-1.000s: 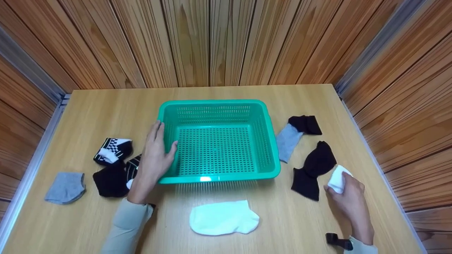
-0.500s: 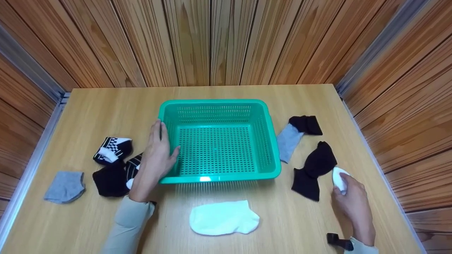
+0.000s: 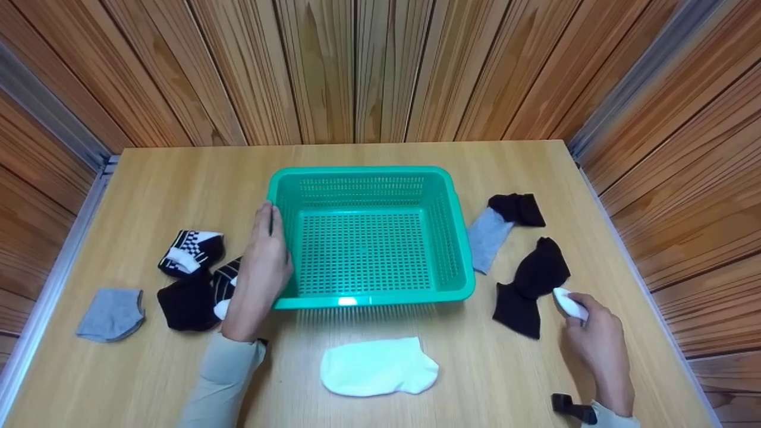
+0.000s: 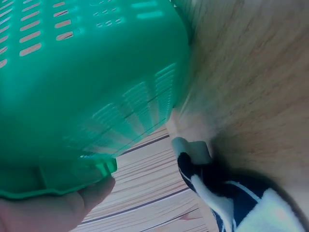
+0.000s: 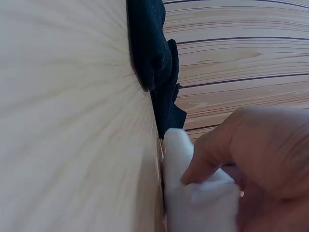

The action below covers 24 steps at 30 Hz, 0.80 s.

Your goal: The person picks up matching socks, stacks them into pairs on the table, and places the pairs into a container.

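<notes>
A green plastic basket (image 3: 371, 299) stands in the middle of the table with nothing in it. My left hand (image 3: 261, 270) holds its left rim, fingers pointing toward the back. In the left wrist view, fingers (image 4: 96, 191) lie at the rim. At the right, my right hand (image 3: 600, 342) pinches a folded white sock (image 3: 571, 304) between thumb and fingers, low over the table. The right wrist view shows the thumb pressed on the white sock (image 5: 200, 208). Just left of that hand lie black socks (image 3: 529, 285). Another white sock (image 3: 377, 367) lies flat before the basket.
Left of the basket are a grey sock (image 3: 111, 315), a black sock (image 3: 187, 302), and patterned black-and-white socks (image 3: 191, 252), one partly behind my left hand. A grey sock (image 3: 489, 241) with a dark one (image 3: 517, 209) lies at right. Wood-panelled walls (image 3: 380, 71) enclose the table.
My left thumb has moved from inside the basket to its rim. In my right hand the white sock has turned to a narrower edge and shifted slightly down. The basket stays put.
</notes>
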Available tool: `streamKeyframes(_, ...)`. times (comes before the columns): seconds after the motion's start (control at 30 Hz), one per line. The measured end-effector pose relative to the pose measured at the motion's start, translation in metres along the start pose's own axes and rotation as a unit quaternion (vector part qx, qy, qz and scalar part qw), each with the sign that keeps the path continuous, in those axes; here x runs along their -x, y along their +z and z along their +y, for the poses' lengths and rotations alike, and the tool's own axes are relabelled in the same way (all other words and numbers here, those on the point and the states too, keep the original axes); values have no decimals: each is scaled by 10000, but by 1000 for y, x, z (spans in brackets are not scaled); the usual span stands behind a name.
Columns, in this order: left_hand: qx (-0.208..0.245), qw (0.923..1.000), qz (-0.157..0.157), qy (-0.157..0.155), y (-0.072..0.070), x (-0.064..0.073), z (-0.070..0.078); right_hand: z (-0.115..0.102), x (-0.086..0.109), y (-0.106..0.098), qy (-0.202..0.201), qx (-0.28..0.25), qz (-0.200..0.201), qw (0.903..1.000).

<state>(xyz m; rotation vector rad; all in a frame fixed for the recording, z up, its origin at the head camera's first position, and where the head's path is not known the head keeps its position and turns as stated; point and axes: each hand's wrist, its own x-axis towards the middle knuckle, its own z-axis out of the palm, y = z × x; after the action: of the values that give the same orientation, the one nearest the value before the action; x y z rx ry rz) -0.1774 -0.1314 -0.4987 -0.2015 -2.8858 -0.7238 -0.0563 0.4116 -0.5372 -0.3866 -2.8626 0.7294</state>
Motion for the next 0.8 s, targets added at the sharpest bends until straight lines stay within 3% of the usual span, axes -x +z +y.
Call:
streamKeyframes(0.27, -213, 9998, 44, -10, -2, 2, 2, -26, 4, -10, -466, -409, 971, 9933)
streamKeyframes(0.43, -274, 9994, 197, 51, -2, 2, 2, -54, 9, -21, -627, -702, 1290, 9872)
streamKeyframes(0.8, -202, 9991, 330, 172, 1, 1, 2, -105, 17, -27, -1511, -1494, 1229, 9694)
